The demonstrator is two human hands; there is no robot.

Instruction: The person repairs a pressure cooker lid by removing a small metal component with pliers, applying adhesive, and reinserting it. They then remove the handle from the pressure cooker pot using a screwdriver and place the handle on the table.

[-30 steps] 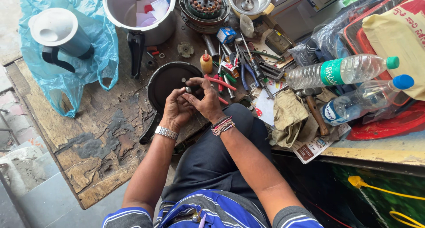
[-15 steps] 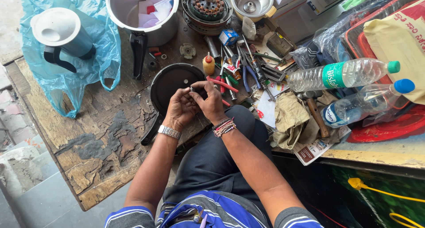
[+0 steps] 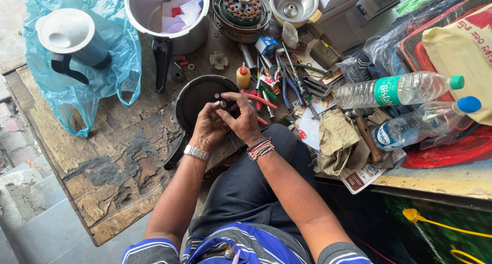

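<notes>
Both my hands meet over a black round lid [image 3: 197, 97] with a long black handle that lies on the worn wooden bench [image 3: 118, 161]. My left hand [image 3: 207, 126], with a metal watch on the wrist, and my right hand [image 3: 245, 119], with thread bands on the wrist, pinch a small dark metal part [image 3: 223, 104] between their fingertips, just above the lid's near edge. What the part is cannot be made out.
A blue plastic bag with a white jug [image 3: 72, 41] lies far left. A steel pot [image 3: 164, 13], a motor winding [image 3: 242, 7] and a steel bowl [image 3: 294, 3] stand at the back. Pliers, screwdrivers and a small glue bottle [image 3: 243, 77] crowd the middle; two water bottles [image 3: 400, 89] and a rag lie right.
My hands have stayed over the lid, fingers shifting slightly around the small part. The view has drifted a little.
</notes>
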